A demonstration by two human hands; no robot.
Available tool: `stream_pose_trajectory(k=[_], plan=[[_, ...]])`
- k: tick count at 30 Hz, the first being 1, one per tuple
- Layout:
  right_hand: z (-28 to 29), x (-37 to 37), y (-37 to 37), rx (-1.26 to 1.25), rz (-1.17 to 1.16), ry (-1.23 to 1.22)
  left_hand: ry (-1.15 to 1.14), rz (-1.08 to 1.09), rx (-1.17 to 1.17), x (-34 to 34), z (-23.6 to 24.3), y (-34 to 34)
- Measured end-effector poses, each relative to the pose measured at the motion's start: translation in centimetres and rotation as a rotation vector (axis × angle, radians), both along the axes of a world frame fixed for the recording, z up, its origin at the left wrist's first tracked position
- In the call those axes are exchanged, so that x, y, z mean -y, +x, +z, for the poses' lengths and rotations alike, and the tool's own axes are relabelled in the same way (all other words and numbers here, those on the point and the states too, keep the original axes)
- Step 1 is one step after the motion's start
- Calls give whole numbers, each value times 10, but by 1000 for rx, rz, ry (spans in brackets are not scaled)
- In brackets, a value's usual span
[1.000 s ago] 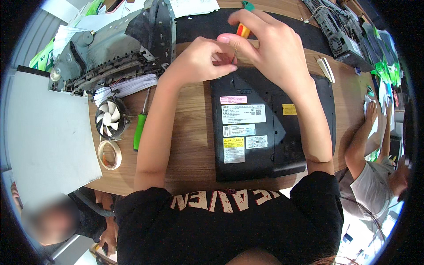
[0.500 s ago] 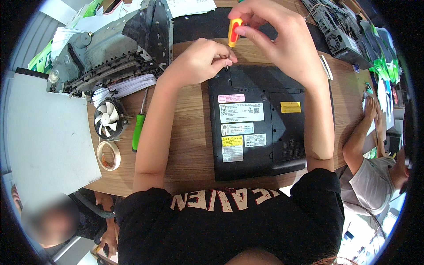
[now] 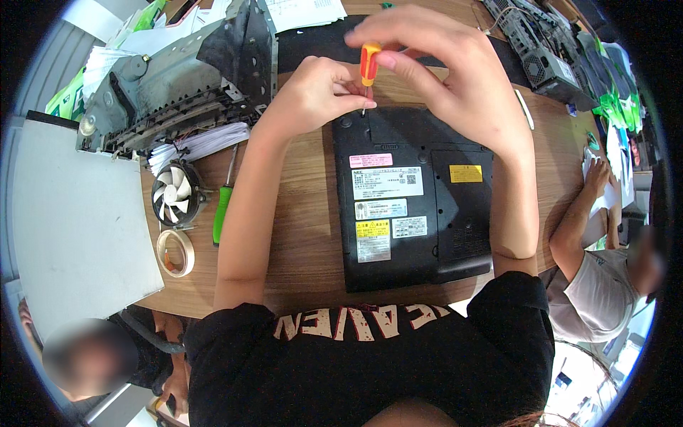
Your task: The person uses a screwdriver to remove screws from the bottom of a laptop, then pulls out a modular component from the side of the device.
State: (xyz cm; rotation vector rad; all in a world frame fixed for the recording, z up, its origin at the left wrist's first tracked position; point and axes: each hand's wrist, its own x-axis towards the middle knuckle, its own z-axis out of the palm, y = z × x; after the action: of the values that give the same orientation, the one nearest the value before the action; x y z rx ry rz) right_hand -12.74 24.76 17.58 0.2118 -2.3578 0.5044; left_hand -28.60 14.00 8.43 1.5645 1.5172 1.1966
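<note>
A black laptop [image 3: 462, 210] lies upside down on the desk, its underside carrying several stickers. Over its far left corner stands a small screwdriver [image 3: 369, 65] with a yellow and red handle, held nearly upright. My left hand [image 3: 313, 99] is closed, thumb and fingers pinching the thin shaft close to the tip. From the right, my right hand [image 3: 462, 89] has its thumb against the handle, with the fingers curving over and beyond it, partly blurred. The tip meets the laptop's far edge; any screw there is too small to make out.
Left of the laptop are a green-handled screwdriver [image 3: 223, 213], a cooling fan [image 3: 174, 192], a tape roll [image 3: 186, 252] and a metal chassis [image 3: 178, 78]. Another metal unit [image 3: 533, 57] stands far right. Co-workers sit at both sides, one with an arm [image 3: 580, 213] on the desk.
My right hand's fingers have straightened and shifted left over the handle, which sits slightly lower and further left. My left hand keeps its pinch on the shaft. The laptop has barely moved.
</note>
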Motion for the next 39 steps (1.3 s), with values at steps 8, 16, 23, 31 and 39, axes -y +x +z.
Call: stream_pose_trajectory(k=[8,16,23,31,39], plan=[[-3,-3,6,145,-371,230,38,-39,-105,-4,-4,6],[-6,6,6,111,-392,136,307,-7,-191,-8,-3,11],[-2,-5,6,104,-155,-1,85,64,-83,0,4,10],[-27,0,-12,-146,-564,376,200,51,-100,-3,1,16],[-16,-6,-5,26,1,-210,221,196,-248,-2,9,16]])
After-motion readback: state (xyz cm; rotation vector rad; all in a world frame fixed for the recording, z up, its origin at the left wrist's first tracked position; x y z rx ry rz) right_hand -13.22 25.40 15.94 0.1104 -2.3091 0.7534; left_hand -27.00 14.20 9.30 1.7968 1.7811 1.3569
